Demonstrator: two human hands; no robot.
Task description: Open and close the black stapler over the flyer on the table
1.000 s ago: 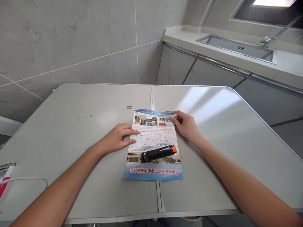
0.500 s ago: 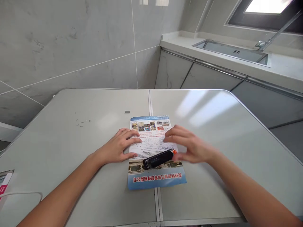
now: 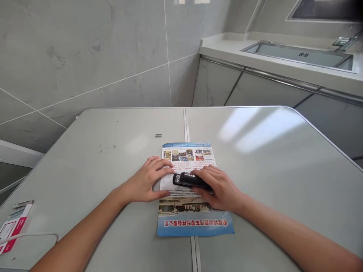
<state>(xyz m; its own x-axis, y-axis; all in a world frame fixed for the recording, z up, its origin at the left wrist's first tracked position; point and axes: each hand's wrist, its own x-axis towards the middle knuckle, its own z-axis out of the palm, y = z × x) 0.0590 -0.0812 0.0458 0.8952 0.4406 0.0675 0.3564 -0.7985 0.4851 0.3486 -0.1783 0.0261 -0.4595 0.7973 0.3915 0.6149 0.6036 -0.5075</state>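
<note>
A printed paper flyer with a blue lower band and small photos lies over the seam of the table. Above its middle is a black stapler, its rounded end pointing left. My right hand is wrapped around the stapler's right part, hiding that end. My left hand lies on the flyer's left edge, fingers apart, with the fingertips close to the stapler's left end. Whether the stapler touches the paper I cannot tell.
Two short strips of staples lie beyond the flyer. Loose staples are scattered to the left. A red and white box with a white cable is at the left edge. A sink is set in the counter behind right.
My right hand has closed on the stapler, which has turned and shifted up the flyer. My left hand stays at the paper's left edge. The camera view has moved slightly.
</note>
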